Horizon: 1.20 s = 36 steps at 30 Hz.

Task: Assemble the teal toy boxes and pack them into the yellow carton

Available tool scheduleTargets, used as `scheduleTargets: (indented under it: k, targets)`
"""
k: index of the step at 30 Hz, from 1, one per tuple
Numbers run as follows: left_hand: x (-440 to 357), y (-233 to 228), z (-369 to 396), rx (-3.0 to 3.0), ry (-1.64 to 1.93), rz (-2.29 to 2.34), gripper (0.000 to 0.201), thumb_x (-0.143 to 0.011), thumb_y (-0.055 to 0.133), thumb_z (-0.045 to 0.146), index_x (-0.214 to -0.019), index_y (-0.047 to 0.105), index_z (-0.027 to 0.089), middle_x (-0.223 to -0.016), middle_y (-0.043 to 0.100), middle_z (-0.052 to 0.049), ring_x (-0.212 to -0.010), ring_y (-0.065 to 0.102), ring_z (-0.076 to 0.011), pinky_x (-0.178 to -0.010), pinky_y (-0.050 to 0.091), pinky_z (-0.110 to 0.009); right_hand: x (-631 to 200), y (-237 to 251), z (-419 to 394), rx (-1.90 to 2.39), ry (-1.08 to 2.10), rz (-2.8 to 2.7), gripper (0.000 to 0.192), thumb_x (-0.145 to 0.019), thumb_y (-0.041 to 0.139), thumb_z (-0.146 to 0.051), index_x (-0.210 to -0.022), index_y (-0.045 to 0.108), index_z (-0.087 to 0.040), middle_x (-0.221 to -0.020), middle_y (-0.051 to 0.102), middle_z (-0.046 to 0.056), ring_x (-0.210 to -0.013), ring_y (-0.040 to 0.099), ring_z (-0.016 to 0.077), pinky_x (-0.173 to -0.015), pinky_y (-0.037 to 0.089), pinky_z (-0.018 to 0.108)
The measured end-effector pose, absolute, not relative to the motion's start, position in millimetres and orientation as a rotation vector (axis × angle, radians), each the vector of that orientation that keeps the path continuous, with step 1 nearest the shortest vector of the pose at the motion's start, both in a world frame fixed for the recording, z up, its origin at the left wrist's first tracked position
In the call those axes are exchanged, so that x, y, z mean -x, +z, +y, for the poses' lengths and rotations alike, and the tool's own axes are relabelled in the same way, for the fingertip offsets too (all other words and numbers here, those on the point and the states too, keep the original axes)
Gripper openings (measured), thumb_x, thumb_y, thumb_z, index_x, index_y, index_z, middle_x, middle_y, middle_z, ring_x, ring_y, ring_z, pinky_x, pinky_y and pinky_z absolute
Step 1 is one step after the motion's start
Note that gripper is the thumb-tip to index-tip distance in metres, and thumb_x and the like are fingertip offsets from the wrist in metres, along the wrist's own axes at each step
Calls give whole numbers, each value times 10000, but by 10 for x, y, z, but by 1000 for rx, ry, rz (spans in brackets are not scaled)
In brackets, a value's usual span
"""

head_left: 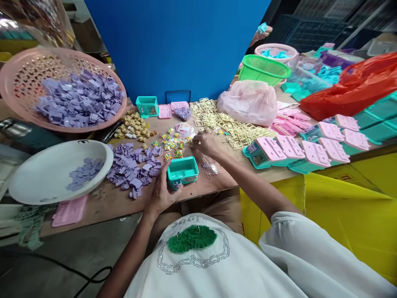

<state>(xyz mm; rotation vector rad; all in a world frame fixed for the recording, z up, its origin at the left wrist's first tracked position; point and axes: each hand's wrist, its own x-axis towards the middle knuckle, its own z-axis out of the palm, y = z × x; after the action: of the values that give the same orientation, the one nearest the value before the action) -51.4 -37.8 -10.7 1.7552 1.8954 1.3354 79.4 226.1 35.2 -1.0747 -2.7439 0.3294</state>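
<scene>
My left hand [163, 191] is wrapped round the near left corner of a teal plastic box [187, 179], which stands open-topped at the table's front edge. Beyond the box, my right hand [205, 144] has its fingers drawn together over the table; whatever is between them is too small or hidden to name. Close to its fingertips lie small multicoloured pieces [172, 142] and a stack of printed cards [185, 129]. Clear plastic pieces [210, 169] rest below my right wrist. Left of the box spreads a heap of purple plastic parts [132, 165].
A pink basket [120, 111] of purple parts and a white basin [23, 182] stand left. Cream frames [223, 122] and a pink bag [248, 101] lie behind. Several teal boxes with pink lids [314, 153] line the right. A blue panel [176, 45] rises behind; another person's hand [262, 35] shows beyond.
</scene>
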Motion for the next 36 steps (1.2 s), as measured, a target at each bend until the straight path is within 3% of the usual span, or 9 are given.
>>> scheduleTargets:
  k: [7, 11, 16, 19, 21, 24, 29, 33, 36]
  targets:
    - [502, -126, -372, -1752, 1373, 1870, 867, -928, 713, 229, -1672, 270, 242, -1629, 493, -186, -1536, 495, -332, -1270, 453, -536, -1103, 609, 1885, 568, 936, -2238, 194, -987, 757, -400, -1007, 829, -220, -959, 792, 71, -876, 683, 218, -800, 545, 355]
    - [477, -148, -366, -1749, 1392, 1889, 851, -937, 697, 222, -1675, 275, 265, -1627, 505, -181, -1523, 512, -337, -1256, 468, -552, -1061, 618, 1521, 216, 858, -2432, 226, -1029, 704, -410, -992, 837, -231, -990, 786, 100, -957, 685, 242, -885, 561, 404]
    - [393, -207, -404, -1709, 1448, 1943, 837, -923, 692, 202, -1664, 311, 283, -1600, 532, -168, -1486, 551, -340, -1209, 521, -546, -659, 540, 2081, 836, 582, -2535, 255, -1076, 622, -304, -1182, 816, -178, -1144, 787, 131, -1036, 726, 233, -937, 556, 354]
    - [363, -234, -424, -1686, 1453, 1942, 823, -929, 681, 199, -1662, 316, 287, -1598, 534, -157, -1508, 527, -340, -1226, 505, -554, -318, 543, 2628, 1092, 451, -2585, 170, -1008, 686, -186, -1090, 815, -111, -1076, 805, 170, -1019, 728, 263, -1011, 514, 389]
    - [363, -242, -427, -1699, 1450, 1947, 819, -933, 684, 209, -1661, 318, 291, -1609, 524, -154, -1524, 508, -344, -1238, 490, -564, -127, 527, 2878, 1137, 433, -2608, 104, -923, 771, -150, -1001, 809, -92, -1001, 806, 171, -967, 724, 263, -1023, 497, 391]
    - [379, -241, -425, -1715, 1445, 1954, 811, -939, 686, 226, -1660, 319, 292, -1627, 504, -154, -1517, 517, -337, -1237, 494, -553, 34, 465, 3058, 1184, 423, -2623, 152, -829, 841, -153, -961, 796, -91, -988, 804, 160, -940, 709, 241, -963, 497, 333]
    - [398, -221, -428, -1719, 1431, 1922, 806, -934, 693, 226, -1651, 329, 269, -1601, 526, -156, -1522, 509, -328, -1254, 474, -538, 20, 344, 3163, 1162, 508, -2595, 149, -895, 689, -126, -982, 806, -92, -931, 800, 116, -850, 676, 183, -767, 464, 240]
    - [399, -215, -434, -1683, 1411, 1925, 824, -906, 718, 233, -1641, 347, 272, -1586, 535, -157, -1505, 520, -339, -1247, 478, -541, -48, 300, 3219, 1099, 591, -2526, 156, -878, 676, -157, -905, 824, -116, -900, 792, 87, -848, 675, 185, -766, 478, 247]
    - [399, -222, -431, -1683, 1423, 1918, 819, -913, 708, 231, -1645, 343, 278, -1593, 528, -154, -1499, 527, -335, -1241, 484, -535, -70, 321, 3230, 1064, 615, -2418, 185, -856, 686, -182, -954, 834, -127, -959, 803, 101, -881, 699, 210, -791, 514, 277]
